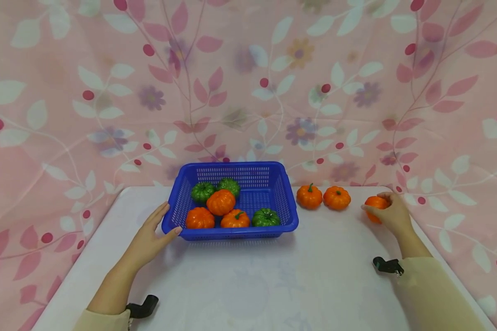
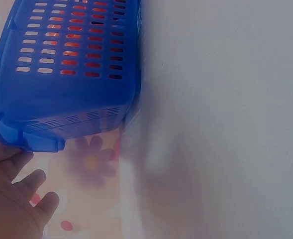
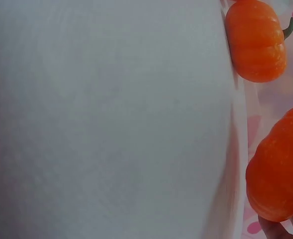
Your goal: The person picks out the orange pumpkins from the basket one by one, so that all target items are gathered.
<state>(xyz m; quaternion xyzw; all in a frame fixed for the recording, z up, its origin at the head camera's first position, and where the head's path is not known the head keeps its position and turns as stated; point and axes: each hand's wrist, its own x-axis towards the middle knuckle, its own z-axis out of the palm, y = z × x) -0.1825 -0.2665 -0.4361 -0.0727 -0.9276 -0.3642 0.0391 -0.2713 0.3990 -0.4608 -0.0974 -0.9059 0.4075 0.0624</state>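
My left hand (image 1: 149,241) is at the left end of a blue plastic basket (image 1: 232,233), fingers fairly straight, fingertips right at the rim. In the left wrist view its fingers (image 2: 29,184) lie close below the basket's rim corner. Inside the basket are three orange mini pumpkins, one of them (image 1: 221,202) resting on top of the others, and three green ones, one (image 1: 266,217) at the front right. At the table's right side, my right hand (image 1: 393,214) grips another orange mini pumpkin (image 1: 372,209), thumb in front and fingers behind. Its fingers show under that pumpkin (image 3: 280,169) in the right wrist view.
Two more orange pumpkins, one with a green stem (image 1: 309,196) and one beside it (image 1: 337,198), stand right of the basket near the back edge. A white cloth covers the table (image 1: 248,285). Behind it hangs a pink floral curtain (image 1: 240,92).
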